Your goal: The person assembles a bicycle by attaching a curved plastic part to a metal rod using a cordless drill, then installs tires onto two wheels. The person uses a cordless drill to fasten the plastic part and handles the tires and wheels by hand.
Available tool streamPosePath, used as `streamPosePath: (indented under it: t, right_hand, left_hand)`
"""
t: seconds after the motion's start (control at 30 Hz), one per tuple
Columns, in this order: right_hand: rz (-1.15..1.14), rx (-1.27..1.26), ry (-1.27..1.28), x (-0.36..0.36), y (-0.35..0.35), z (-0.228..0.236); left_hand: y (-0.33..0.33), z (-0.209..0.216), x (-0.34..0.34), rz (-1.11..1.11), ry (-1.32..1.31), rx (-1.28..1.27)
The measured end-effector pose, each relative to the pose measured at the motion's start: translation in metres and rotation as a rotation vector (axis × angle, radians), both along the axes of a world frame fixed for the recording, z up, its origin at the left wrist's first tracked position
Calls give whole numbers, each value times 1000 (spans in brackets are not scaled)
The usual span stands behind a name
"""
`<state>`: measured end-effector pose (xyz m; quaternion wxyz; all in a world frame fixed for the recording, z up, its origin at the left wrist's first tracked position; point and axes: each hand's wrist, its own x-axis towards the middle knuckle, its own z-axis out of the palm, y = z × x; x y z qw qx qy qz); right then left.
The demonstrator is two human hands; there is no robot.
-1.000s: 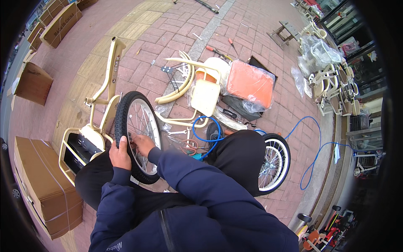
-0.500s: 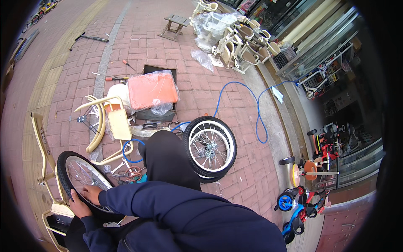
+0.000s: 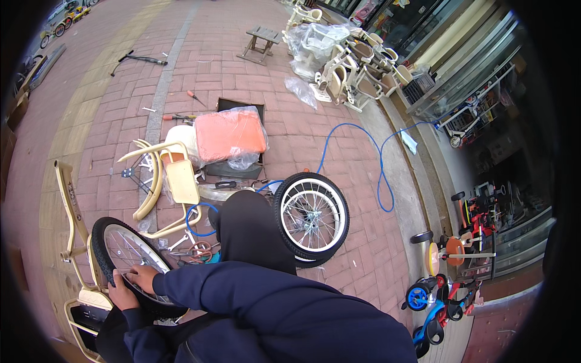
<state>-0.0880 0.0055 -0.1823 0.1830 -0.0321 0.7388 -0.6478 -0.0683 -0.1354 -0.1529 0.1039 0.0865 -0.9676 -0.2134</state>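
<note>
A bicycle wheel [image 3: 108, 245] with a black tyre and a pale rim leans in front of me at the lower left. My left hand [image 3: 123, 294] is closed round the tyre on its near left side. Just to the right, my right hand [image 3: 143, 278] has its fingers curled at the inner edge of the rim, beside the spokes; its fingertips are partly hidden. Against the wheel's left side is a cream bicycle frame [image 3: 74, 212]. Two more wheels [image 3: 344, 215] lie stacked on the paving right of my knee.
Cream bicycle parts [image 3: 181, 181], an orange wrapped package [image 3: 230, 134] and tools lie ahead. A blue hose [image 3: 330, 136] snakes over the bricks. Farther off stand a small stool [image 3: 260, 42] and a heap of child seats [image 3: 345, 66]. Children's tricycles [image 3: 433, 308] line the right side.
The whole view has shifted slightly, so things sit a little farther right. Both hands stay at nearly the same place on the wheel.
</note>
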Motion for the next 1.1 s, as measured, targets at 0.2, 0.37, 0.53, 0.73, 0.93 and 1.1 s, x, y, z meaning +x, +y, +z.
streamPosePath:
  t: [0.2, 0.37, 0.53, 0.73, 0.93, 1.1]
  right_hand:
    - [35, 15, 9, 1, 10, 12]
    - [21, -131, -159, 6, 20, 23]
    - [60, -117, -252, 0, 33, 42]
    - [109, 47, -93, -65, 70, 101]
    - [149, -65, 32, -100, 144, 183]
    - [9, 83, -93, -101, 160, 185]
  left_hand:
    - [24, 30, -1, 200, -21, 680]
    - [50, 60, 9, 264, 42, 250]
    - [57, 74, 5, 348, -15, 623]
    - [50, 76, 3, 442, -65, 482]
    - [38, 70, -6, 409, -100, 815]
    - [30, 90, -16, 396, -29, 448]
